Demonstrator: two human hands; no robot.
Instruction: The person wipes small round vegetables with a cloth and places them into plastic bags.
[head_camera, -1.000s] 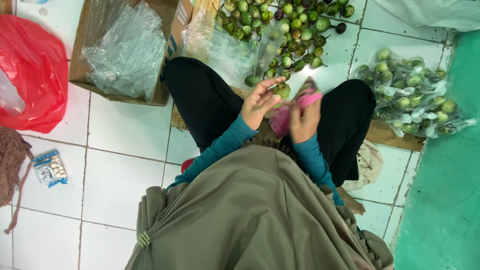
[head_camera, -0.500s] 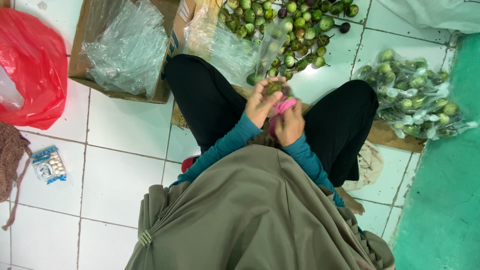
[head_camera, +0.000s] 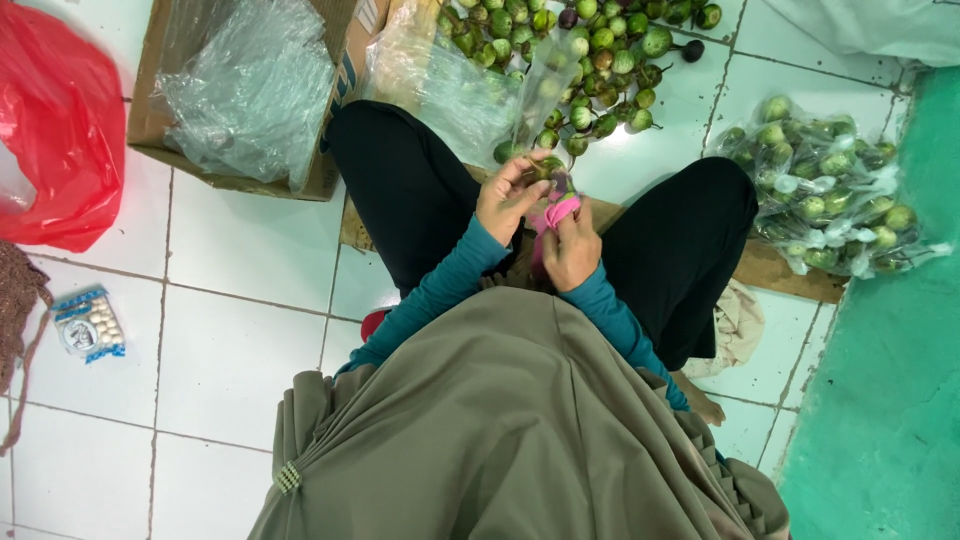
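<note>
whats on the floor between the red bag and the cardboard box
Nothing: the head view shows only bare white tile between the red bag and the cardboard box.

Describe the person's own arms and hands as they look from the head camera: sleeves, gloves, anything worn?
Both arms wear snug teal long sleeves that end at the wrists. The left hand and right hand are bare: no gloves, and no rings or watch that I can make out. A loose olive-green garment drapes over the shoulders and upper arms, covering the sleeves' upper part.
</note>
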